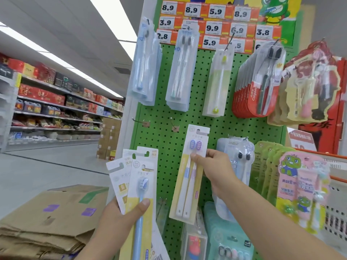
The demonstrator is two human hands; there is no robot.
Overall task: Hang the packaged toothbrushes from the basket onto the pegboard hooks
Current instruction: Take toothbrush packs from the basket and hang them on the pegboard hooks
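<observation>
so right now my right hand is pinching the twin-brush pack about a third of the way down, thumb across the front and the other fingers curled behind, which leaves the hang slot at the top of the card free to go over a hook. the pack is up against the green pegboard, tilted a bit, with its slot just right of and slightly below an empty hook, so i reckon that's the target. my left hand is clamped on a fanned stack of packs, thumb pressed on the front one, held low and off to the side as a ready supply so i'm not going back each time. there's a basket at the right edge, orange rim, partly hidden. the slot looks small, so lining it up with the hook tip is the fiddly bit.
</observation>
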